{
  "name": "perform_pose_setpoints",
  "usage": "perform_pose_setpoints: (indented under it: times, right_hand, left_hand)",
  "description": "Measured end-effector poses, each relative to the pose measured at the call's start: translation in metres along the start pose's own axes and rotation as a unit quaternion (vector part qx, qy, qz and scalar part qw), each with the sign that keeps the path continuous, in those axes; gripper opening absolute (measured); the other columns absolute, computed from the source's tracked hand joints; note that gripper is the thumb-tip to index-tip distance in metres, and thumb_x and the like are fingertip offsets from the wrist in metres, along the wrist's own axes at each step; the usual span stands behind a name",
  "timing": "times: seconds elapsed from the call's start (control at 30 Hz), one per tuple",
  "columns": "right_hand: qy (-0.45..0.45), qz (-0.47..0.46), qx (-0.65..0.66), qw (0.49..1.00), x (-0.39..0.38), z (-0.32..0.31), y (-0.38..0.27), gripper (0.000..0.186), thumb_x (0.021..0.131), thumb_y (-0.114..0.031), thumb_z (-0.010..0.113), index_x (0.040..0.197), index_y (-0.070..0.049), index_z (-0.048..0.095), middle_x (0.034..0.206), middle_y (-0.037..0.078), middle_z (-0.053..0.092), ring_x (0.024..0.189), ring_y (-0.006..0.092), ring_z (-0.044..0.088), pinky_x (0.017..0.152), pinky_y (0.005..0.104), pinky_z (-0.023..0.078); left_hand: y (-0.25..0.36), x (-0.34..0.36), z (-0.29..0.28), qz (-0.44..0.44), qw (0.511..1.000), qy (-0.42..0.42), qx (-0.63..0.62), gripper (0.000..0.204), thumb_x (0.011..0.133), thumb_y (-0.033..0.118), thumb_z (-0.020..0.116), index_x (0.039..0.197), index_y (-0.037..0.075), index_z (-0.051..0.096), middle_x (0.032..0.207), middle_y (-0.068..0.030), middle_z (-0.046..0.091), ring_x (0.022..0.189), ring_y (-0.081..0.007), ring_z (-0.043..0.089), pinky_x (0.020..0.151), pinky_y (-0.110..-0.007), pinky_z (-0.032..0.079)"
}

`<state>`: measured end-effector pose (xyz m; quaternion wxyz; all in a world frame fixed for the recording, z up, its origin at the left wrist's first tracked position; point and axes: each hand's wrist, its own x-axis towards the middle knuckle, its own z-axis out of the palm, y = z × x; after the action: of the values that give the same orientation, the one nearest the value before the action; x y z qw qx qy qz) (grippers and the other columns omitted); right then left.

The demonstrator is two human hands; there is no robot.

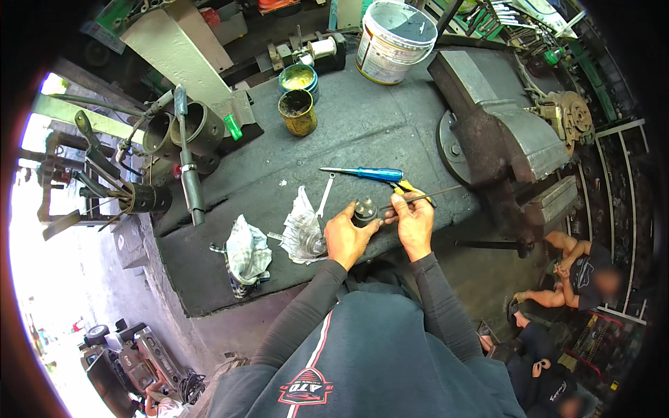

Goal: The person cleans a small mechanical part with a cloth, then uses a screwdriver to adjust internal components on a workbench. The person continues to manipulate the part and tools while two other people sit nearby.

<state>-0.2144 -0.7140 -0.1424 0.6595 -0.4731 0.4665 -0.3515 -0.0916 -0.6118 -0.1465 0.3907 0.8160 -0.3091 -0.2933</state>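
Observation:
My left hand (346, 235) is closed round a small dark round metal part (364, 212), with its face turned up. Beside it, my right hand (414, 224) pinches a thin dark rod (443, 191) that points out to the right; its inner end is near the round part, and I cannot tell whether they touch. Just beyond my hands lie a blue-handled screwdriver (369, 173) and a yellow-handled tool (410, 188), partly hidden by my right hand. A combination spanner (325, 195) lies left of them, by a crumpled white rag (302, 226).
A second rag (249, 252) sits near the workbench's (209, 285) front edge. A large bench vise (498, 125) stands at the right. Farther back are a white bucket (390, 63) and two grease tins (297, 115). Other people (582, 279) sit low at the right.

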Motion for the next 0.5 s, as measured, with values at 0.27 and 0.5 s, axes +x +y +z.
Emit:
perform_pose_setpoints:
  times: [0.27,0.5]
  right_hand:
    - [-0.014,0.007,-0.011,1.000,0.000,-0.005,-0.009,0.015,0.103,-0.011,0.072,0.102,0.001,0.064,0.083,0.008,0.071,0.069,0.0136,0.070,0.060,0.0276,0.060]
    - [0.020,-0.001,-0.048,0.999,0.008,-0.014,-0.013,0.015,0.103,-0.013,0.072,0.106,0.001,0.066,0.086,0.004,0.068,0.074,0.0146,0.071,0.063,0.0295,0.061]
  left_hand:
    - [0.000,-0.003,0.006,0.007,1.000,0.004,-0.002,0.080,0.074,0.034,0.093,0.136,-0.010,0.066,0.122,-0.0295,0.074,0.113,-0.0372,0.075,0.099,-0.042,0.058]
    - [0.015,0.000,0.002,0.000,0.998,-0.028,-0.048,0.063,0.077,0.032,0.092,0.125,-0.003,0.073,0.114,-0.0258,0.077,0.107,-0.0372,0.077,0.093,-0.043,0.059]
